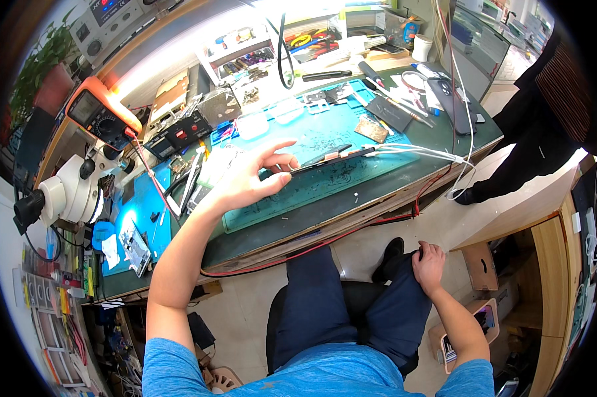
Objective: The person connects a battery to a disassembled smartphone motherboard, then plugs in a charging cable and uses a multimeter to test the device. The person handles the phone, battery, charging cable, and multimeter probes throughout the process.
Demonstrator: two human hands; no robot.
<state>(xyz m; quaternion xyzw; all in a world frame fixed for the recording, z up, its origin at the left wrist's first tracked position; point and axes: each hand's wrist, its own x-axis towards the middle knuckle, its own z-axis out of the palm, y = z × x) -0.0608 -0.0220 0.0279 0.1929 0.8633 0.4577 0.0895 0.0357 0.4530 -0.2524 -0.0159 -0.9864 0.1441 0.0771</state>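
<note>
My left hand point(262, 175) reaches over the teal work mat point(298, 198), its thumb and fingers closed on the left end of a thin dark phone point(335, 156). The phone is tilted and seen nearly edge-on, so its face is hidden. White cables point(417, 152) run from its right end toward the bench edge. My right hand point(429, 264) lies on my right knee with its fingers stretched over the trousers, holding nothing.
An orange multimeter point(100, 116) and a white microscope point(63, 198) stand at the left. An opened phone point(135, 250) lies below the microscope. Tweezers and tools, plus another dark phone point(452, 106), lie at the right. A person in dark trousers point(530, 145) stands beyond the bench.
</note>
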